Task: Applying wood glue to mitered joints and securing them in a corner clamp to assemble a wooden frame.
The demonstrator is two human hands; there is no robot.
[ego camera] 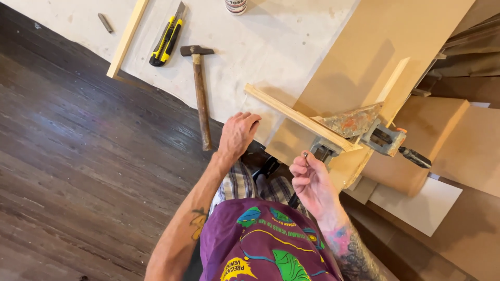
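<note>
Purple printed shirt, plaid shorts, bare forearms tattooed.

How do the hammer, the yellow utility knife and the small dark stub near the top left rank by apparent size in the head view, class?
1. Hammer, clearly the longest.
2. Yellow utility knife, about half as long.
3. Small dark stub, smallest by far.
All lie on the same sheet, so nearness hardly matters.

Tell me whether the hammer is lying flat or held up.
Lying flat. The hammer rests on the pale sheet, handle toward the person, no hand on it; the left hand is just beside the handle's end.
</note>
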